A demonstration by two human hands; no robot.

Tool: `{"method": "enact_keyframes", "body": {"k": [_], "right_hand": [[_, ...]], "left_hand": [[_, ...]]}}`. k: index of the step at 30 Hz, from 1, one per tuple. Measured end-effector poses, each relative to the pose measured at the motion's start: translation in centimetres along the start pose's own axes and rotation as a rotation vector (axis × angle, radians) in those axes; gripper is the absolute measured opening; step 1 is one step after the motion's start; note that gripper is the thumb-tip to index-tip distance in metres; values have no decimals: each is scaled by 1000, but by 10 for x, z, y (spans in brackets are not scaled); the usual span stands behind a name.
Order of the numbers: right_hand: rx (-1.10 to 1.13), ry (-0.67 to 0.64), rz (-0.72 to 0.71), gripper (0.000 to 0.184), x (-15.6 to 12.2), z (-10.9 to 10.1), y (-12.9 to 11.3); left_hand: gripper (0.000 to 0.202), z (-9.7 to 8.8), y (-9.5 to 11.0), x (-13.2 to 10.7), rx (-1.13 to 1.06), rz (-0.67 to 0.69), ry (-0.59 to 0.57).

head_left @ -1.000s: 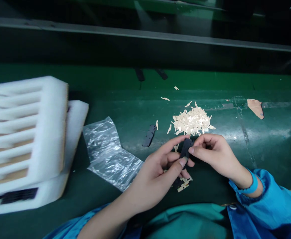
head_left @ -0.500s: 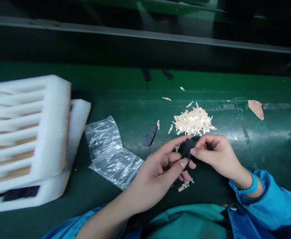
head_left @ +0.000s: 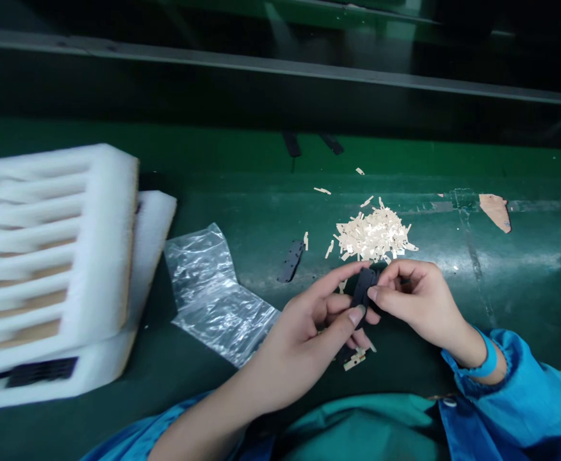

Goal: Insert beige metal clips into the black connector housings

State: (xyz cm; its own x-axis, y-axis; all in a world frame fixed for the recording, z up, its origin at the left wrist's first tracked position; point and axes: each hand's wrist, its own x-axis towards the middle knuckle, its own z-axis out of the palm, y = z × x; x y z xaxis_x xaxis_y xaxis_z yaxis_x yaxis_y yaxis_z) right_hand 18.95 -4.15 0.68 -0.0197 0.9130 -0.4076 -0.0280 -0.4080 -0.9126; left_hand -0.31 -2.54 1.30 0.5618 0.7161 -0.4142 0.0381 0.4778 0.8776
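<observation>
Both my hands meet over the green belt around a small black flat part [head_left: 362, 286]. My left hand [head_left: 304, 339] pinches it between thumb and forefinger from below. My right hand [head_left: 417, 298] grips its upper end with curled fingers. Just beyond the hands lies a pile of small beige strips [head_left: 371, 234]. A few more beige strips [head_left: 355, 360] lie under my left hand's fingers. A second black part [head_left: 291, 261] rests on the belt to the left of the pile.
White foam trays [head_left: 54, 256] are stacked at the left, with a black piece [head_left: 40, 371] in the lowest one. A crumpled clear plastic bag [head_left: 213, 294] lies beside them. Torn tape [head_left: 495, 211] sticks to the belt at right. A dark rail runs along the back.
The hands stay together on the black part, with only slight finger shifts. The view has drifted a little.
</observation>
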Motion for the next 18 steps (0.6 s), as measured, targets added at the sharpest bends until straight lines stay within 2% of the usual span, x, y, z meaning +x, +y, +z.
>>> {"method": "enact_keyframes", "body": {"k": [3, 9, 14, 18], "right_hand": [[-2, -22, 8, 21, 0, 1, 1], [-75, 21, -25, 27, 0, 1, 7], [-16, -36, -94, 19, -1, 0, 7], [46, -86, -80, 13, -1, 0, 6]], "left_hand": [[58, 0, -1, -1, 31, 9, 21], [61, -3, -4, -4, 85, 33, -9], [60, -4, -3, -1, 51, 60, 1], [58, -4, -2, 1, 37, 76, 5]]}}
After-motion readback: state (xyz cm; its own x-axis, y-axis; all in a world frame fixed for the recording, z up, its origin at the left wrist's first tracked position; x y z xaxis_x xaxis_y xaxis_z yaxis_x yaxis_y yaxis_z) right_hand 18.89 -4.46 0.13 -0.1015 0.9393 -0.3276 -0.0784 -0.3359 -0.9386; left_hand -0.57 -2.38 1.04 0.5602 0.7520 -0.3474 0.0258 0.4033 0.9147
